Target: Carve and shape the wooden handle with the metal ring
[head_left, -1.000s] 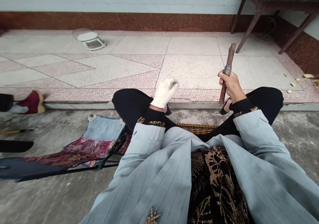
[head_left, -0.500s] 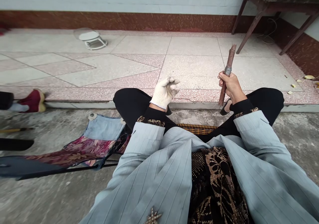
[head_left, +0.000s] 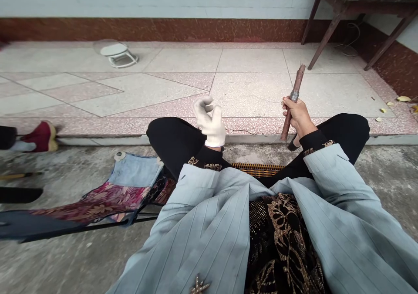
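My right hand [head_left: 298, 114] is closed around a brown wooden stick [head_left: 298, 78], held nearly upright with its top leaning a little right. Silver wire [head_left: 294, 95] is wound in a tight band about the stick's middle, just above my fingers. My left hand [head_left: 210, 122] wears a white knit glove and is raised over my left knee. Its fingers are loosely curled, with a gap between them and the thumb, and I see nothing held there. A faint thin line, possibly loose wire, crosses the floor between the hands; where it ends I cannot make out.
A folding chair with floral cloth [head_left: 111, 198] stands at my left, near another person's red shoe [head_left: 41, 136]. A white stool [head_left: 118, 52] sits on the tiled step [head_left: 251, 85] ahead. At the back right is a wooden table [head_left: 346, 2].
My left hand has turned, its fingers swinging from pointing right to up and left. The right hand still holds the stick, shifted slightly left and down in view.
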Demonstrator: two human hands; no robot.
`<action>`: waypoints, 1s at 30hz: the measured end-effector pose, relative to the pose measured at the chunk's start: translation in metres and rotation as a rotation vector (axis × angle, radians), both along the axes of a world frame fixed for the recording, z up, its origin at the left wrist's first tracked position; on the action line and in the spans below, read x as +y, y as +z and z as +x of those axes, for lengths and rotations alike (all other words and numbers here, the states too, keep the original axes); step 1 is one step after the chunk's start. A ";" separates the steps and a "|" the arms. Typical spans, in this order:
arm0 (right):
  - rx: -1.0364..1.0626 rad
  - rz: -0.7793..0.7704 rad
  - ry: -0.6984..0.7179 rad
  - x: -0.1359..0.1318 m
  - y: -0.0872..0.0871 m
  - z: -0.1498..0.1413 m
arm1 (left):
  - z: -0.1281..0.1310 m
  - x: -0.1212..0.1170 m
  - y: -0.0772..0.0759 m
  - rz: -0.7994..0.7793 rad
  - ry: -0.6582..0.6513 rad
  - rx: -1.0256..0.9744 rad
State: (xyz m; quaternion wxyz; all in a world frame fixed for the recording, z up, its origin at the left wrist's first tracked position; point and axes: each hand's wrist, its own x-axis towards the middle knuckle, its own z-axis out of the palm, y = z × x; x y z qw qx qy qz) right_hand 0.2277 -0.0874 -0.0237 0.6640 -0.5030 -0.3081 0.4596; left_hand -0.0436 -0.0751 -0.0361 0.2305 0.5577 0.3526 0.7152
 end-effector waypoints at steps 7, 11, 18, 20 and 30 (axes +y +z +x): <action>0.128 -0.046 0.136 -0.003 0.000 -0.010 | 0.048 -0.022 -0.010 -0.144 -0.593 0.698; 0.131 -0.089 0.252 -0.004 -0.007 -0.016 | 0.070 -0.005 -0.016 -0.313 -0.749 0.384; 0.103 -0.161 0.291 -0.007 -0.007 -0.028 | 0.070 0.004 -0.006 -0.375 -0.698 0.345; 0.052 -0.148 0.265 -0.009 -0.005 -0.032 | 0.071 0.003 -0.008 -0.403 -0.674 0.290; -0.520 0.143 0.133 -0.002 -0.018 -0.035 | 0.089 0.007 -0.039 -0.714 -0.866 -0.190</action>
